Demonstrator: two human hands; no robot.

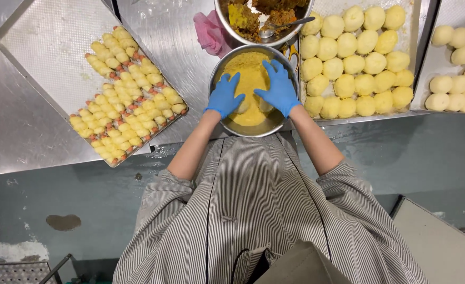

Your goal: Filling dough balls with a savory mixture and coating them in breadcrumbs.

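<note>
Landmark: steel crumb bowl point(219, 79), at the counter edge right in front of me; all places below are given from it.
Left hand point(225, 96): blue glove, fingers spread wide, pressing down inside the bowl on its left half.
Right hand point(280, 88): blue glove, also spread wide, on the bowl's right half, fingertips pointing away from me.
Held piece: a pale dough ball point(241, 107) shows between my palms, half sunk in the yellow crumbs point(243, 66); I judge both hands cup it so the coating sticks all round.
Right of bowl: tray of round coated balls point(356, 63) in rows, touching the bowl rim, close for quick setting down.
Far right: second tray of paler balls point(458, 79).
Left of bowl: tray of small wrapped rolls point(124, 94), well apart.
Beyond bowl: filling bowl with spoon point(285, 26); pink cloth point(210, 32) beside it.
</note>
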